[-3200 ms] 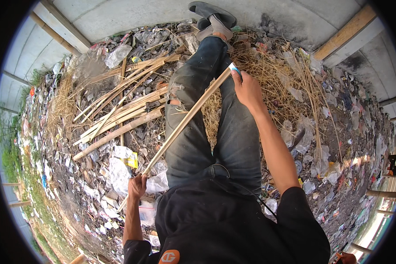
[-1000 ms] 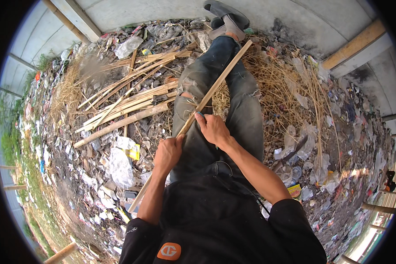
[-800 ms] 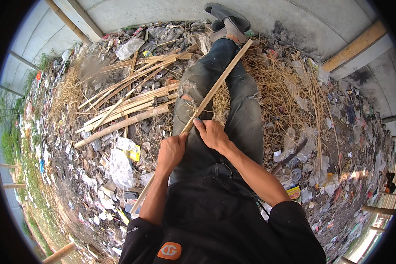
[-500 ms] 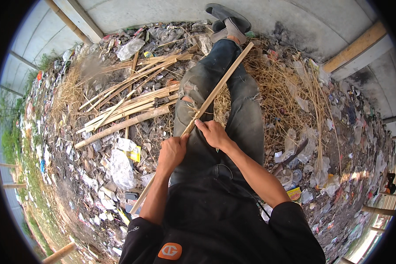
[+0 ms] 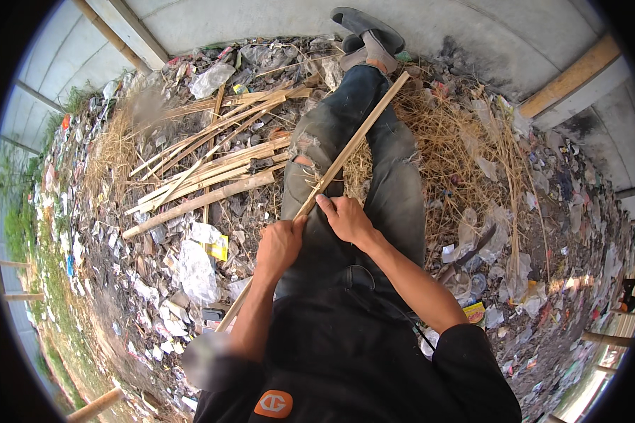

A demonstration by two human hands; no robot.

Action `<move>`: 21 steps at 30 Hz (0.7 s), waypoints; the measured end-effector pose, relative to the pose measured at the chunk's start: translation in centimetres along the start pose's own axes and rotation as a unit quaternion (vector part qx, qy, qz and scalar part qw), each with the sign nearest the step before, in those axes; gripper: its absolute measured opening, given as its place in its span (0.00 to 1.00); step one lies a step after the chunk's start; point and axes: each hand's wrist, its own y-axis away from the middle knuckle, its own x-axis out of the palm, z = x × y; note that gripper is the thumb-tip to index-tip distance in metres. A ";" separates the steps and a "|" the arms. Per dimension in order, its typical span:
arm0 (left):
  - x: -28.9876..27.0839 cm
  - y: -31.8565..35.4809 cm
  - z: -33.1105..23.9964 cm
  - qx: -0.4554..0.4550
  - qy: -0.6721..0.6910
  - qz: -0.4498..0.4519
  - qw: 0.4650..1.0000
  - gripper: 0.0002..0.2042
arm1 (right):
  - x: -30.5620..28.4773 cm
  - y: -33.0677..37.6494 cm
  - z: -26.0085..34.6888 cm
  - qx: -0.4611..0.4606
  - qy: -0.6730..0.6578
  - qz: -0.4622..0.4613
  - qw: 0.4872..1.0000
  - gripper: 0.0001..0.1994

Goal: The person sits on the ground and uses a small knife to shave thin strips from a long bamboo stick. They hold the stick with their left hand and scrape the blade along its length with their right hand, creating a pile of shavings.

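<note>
A long split bamboo strip [image 5: 363, 130] lies slantwise over my legs, its far end near my shins and its near end passing under my left forearm. My left hand [image 5: 280, 247] is closed round it just above my lap. Slightly farther along, my right hand [image 5: 347, 220] grips the same strip, thumb lying along its upper face; its fingers are partly hidden underneath. Thin curled fibres stick up from the strip just beyond the right thumb. The jeans [image 5: 388, 190] beneath are torn at the knees.
Left of my legs lies a pile of bamboo strips [image 5: 212, 169] with a round bamboo pole [image 5: 197, 206]. Dry straw [image 5: 444, 151] and a dark curved blade [image 5: 478, 243] lie to the right. Plastic litter [image 5: 197, 271] covers the ground. A concrete wall [image 5: 458, 35] stands beyond my feet.
Both hands keep their hold on the bamboo strip and have barely shifted. The strip's near end sits a little closer to my left forearm.
</note>
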 end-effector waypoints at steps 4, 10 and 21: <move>0.0 -0.1 0.2 0.028 -0.020 -0.005 0.999 0.30 | -2.0 -1.0 -0.4 0.099 -0.135 0.151 0.974 0.37; 0.4 0.0 0.8 0.036 -0.007 -0.020 0.999 0.30 | -2.9 -1.9 -1.1 0.157 -0.226 0.212 0.938 0.36; -0.1 0.0 0.1 0.012 0.013 0.002 1.000 0.29 | -2.1 -2.2 -1.5 0.068 -0.132 0.190 0.970 0.36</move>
